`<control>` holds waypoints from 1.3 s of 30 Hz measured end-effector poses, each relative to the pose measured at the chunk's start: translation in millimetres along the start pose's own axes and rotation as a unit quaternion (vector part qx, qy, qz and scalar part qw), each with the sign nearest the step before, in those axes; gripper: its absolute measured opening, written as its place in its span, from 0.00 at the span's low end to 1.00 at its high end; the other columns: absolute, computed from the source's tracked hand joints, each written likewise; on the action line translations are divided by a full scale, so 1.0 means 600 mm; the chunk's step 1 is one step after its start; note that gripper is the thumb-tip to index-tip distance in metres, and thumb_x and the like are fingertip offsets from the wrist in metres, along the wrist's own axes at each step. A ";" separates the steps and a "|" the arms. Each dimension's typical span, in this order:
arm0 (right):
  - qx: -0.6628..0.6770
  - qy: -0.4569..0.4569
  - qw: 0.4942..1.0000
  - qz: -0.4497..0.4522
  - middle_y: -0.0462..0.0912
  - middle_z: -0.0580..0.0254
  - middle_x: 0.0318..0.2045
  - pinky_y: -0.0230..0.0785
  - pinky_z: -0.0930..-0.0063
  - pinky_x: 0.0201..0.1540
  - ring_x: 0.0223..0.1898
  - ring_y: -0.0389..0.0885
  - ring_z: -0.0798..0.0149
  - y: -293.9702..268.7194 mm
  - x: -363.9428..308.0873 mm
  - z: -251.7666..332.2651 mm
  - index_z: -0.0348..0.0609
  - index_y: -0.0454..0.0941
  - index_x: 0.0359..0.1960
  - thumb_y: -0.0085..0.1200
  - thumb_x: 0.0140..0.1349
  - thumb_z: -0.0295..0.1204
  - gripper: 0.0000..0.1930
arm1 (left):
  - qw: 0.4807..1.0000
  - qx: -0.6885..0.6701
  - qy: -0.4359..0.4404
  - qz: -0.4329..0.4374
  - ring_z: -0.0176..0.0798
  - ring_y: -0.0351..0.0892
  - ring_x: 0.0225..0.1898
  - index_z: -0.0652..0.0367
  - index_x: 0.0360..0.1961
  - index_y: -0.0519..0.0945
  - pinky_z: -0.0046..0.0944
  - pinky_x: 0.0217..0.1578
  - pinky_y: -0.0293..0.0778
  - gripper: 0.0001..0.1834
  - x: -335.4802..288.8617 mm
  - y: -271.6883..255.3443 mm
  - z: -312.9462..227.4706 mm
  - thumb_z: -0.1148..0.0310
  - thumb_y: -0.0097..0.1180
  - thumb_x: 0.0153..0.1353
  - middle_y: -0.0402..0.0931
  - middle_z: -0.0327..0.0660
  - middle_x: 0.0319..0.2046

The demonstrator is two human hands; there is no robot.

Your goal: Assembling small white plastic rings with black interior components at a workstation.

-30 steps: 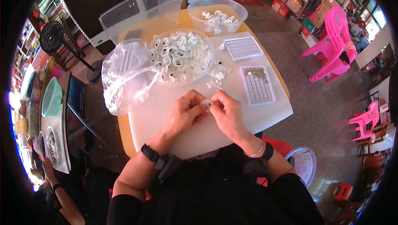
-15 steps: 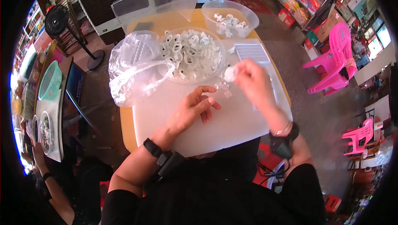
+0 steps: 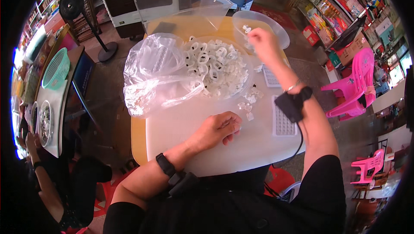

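My left hand [image 3: 219, 128] rests low over the white board [image 3: 181, 137], fingers curled in with the thumb against them. Whatever they may hold is hidden. My right hand [image 3: 264, 44] reaches to the clear bowl [image 3: 282, 38] at the far right, its fingers drawn together and slightly blurred. A small white plastic part [image 3: 246, 29] shows beside its fingertips; whether they grip anything is hidden. Between the hands stands a wide clear bowl heaped with white ring-shaped plastic parts [image 3: 215, 63]. Several small translucent pieces [image 3: 246, 107] lie loose on the board.
A crumpled clear plastic bag [image 3: 151, 92] covers the heaped bowl's left side. White gridded trays [image 3: 284, 120] line the board's right edge. A clear box [image 3: 185, 7] stands at the back. Another person's arm [image 3: 43, 182] shows at left; pink chairs [image 3: 355, 83] stand at right.
My right hand has moved away from me, from above the trays to the far bowl. My left hand has drawn back toward me and its fingers have curled. The view has shifted.
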State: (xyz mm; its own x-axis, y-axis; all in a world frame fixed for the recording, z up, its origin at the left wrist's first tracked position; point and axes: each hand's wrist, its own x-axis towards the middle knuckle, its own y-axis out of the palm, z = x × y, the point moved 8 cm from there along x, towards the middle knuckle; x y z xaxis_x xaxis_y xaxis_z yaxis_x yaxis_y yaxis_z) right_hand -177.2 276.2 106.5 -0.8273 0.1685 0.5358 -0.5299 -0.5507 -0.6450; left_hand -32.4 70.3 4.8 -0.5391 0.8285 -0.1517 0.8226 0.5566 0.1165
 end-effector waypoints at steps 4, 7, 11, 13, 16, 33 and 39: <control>-0.035 -0.065 0.980 0.186 0.81 0.56 0.30 0.71 0.66 0.36 0.32 0.80 0.54 0.097 -0.095 0.115 0.40 0.81 0.33 0.54 0.54 0.26 0.07 | 1.000 -0.008 0.011 0.001 0.29 0.75 0.28 0.66 0.46 0.73 0.29 0.27 0.73 0.11 0.007 -0.005 0.007 0.70 0.49 0.67 0.77 0.39 0.31; -0.092 -0.149 0.978 0.116 0.80 0.55 0.31 0.71 0.64 0.36 0.33 0.79 0.51 0.099 -0.119 0.134 0.40 0.80 0.33 0.53 0.54 0.26 0.07 | 0.999 -0.028 0.019 -0.002 0.29 0.76 0.27 0.66 0.46 0.73 0.29 0.27 0.73 0.11 0.011 -0.004 0.008 0.70 0.50 0.66 0.77 0.40 0.31; -0.029 -0.107 0.991 0.073 0.78 0.55 0.30 0.70 0.60 0.38 0.36 0.78 0.50 0.060 -0.131 0.133 0.41 0.80 0.30 0.52 0.53 0.25 0.05 | 0.996 -0.077 0.018 -0.038 0.31 0.76 0.28 0.66 0.47 0.73 0.30 0.28 0.74 0.12 0.010 -0.023 0.009 0.69 0.48 0.67 0.77 0.41 0.32; 0.003 -0.071 0.994 0.083 0.78 0.55 0.30 0.70 0.60 0.37 0.35 0.78 0.51 0.030 -0.161 0.161 0.40 0.79 0.31 0.52 0.53 0.24 0.05 | 0.991 -0.116 0.014 -0.062 0.32 0.76 0.28 0.66 0.48 0.73 0.31 0.30 0.74 0.13 0.006 -0.037 0.013 0.68 0.47 0.68 0.78 0.42 0.33; 0.006 -0.068 0.996 0.065 0.78 0.57 0.30 0.70 0.62 0.36 0.34 0.77 0.52 -0.006 -0.228 0.200 0.40 0.79 0.33 0.53 0.54 0.23 0.05 | 0.954 -0.270 0.038 -0.127 0.33 0.77 0.31 0.66 0.51 0.72 0.32 0.34 0.74 0.15 0.001 -0.057 0.012 0.67 0.46 0.69 0.77 0.44 0.37; 0.135 0.103 0.984 -0.060 0.79 0.57 0.34 0.71 0.74 0.32 0.30 0.79 0.65 -0.089 -0.365 0.232 0.36 0.77 0.39 0.51 0.60 0.20 0.07 | 0.920 -0.356 0.101 0.128 0.34 0.78 0.39 0.64 0.53 0.73 0.34 0.42 0.76 0.15 -0.013 0.011 -0.018 0.69 0.49 0.67 0.77 0.40 0.41; 0.148 0.116 0.982 -0.035 0.79 0.60 0.31 0.70 0.77 0.31 0.30 0.78 0.68 -0.090 -0.370 0.235 0.36 0.77 0.40 0.51 0.60 0.20 0.07 | 0.937 -0.304 0.061 0.161 0.34 0.78 0.37 0.65 0.54 0.72 0.35 0.38 0.78 0.17 -0.016 0.022 -0.016 0.68 0.49 0.67 0.77 0.41 0.40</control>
State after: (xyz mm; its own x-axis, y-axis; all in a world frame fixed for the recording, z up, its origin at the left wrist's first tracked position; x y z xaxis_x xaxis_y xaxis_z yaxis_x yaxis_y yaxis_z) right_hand 61.6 153.2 99.1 -0.8286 0.3771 0.4137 -0.5385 -0.7389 -0.4050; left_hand -18.1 70.6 17.3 -0.3281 0.9396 0.0973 0.7110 0.1778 0.6804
